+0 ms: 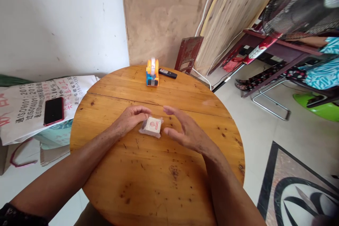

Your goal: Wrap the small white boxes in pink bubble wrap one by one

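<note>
A small white box with red print (153, 124), wrapped in clear plastic, lies on the round wooden table (159, 176). My left hand (132, 118) is at its upper left corner, fingers stretched out behind it. The left thumb tip touches or almost touches the wrapper; I cannot tell which. To the right of the box my right hand (184, 129) is open, thumb and fingers apart in a curve, with nothing between them.
At the table's far side stand an orange and blue tape dispenser (152, 74) and a black remote control (168, 73). A phone (54, 111) lies on white printed sacks (29, 95) at left. A standing fan (299, 3) and a seated person (317, 70) are at right.
</note>
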Motion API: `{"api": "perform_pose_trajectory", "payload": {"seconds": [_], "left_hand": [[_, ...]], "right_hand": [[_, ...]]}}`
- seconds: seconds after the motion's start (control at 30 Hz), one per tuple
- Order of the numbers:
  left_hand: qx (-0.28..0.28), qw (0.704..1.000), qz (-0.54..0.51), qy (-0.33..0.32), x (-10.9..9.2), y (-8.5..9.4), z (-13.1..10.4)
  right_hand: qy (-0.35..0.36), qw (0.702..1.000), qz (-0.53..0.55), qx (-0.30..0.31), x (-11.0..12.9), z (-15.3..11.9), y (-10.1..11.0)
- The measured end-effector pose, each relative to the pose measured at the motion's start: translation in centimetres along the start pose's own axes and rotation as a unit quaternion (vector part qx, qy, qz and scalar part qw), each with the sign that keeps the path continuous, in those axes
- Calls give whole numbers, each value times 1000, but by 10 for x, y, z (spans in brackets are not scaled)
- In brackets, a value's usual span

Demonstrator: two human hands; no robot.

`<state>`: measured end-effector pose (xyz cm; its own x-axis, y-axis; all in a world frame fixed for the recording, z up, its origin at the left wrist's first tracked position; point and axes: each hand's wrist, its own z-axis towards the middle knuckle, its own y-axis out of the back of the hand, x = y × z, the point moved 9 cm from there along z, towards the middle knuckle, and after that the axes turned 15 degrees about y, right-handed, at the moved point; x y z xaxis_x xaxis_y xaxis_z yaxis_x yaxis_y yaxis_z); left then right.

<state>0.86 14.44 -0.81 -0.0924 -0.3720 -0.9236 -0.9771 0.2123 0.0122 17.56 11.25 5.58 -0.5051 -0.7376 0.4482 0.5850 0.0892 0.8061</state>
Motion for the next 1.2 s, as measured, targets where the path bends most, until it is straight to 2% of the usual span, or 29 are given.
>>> {"api": "perform_pose_trajectory", "payload": {"seconds": [0.1,0.2,0.33,0.47,0.57,0.67,0.77,0.87,1.03,1.2], "left_hand": [[-6,1000,-14,-12,-3,3,0],[19,999,-23,-11,-3,-2,1],[59,998,-1,-2,1,-11,1],[77,997,14,2,2,-15,1],[55,998,-10,-14,-4,-9,0],[-1,999,-39,-31,-9,6,1],[-73,995,-57,-31,-8,23,4],[-93,991,-92,-21,-3,31,9],[-66,994,-81,-21,-2,26,10],[23,1000,2,11,3,4,9]], "right_hand": [[44,997,1,60,4,1,-22],[60,996,7,68,6,4,-35],[33,997,13,75,6,9,-41],[28,994,23,105,8,6,-41],[29,995,24,89,7,3,-31],[29,998,27,50,8,3,-16],[59,997,44,37,16,7,-8],[73,995,53,35,21,12,-4],[58,997,46,33,19,12,-2],[51,998,13,36,12,6,-12]]}}
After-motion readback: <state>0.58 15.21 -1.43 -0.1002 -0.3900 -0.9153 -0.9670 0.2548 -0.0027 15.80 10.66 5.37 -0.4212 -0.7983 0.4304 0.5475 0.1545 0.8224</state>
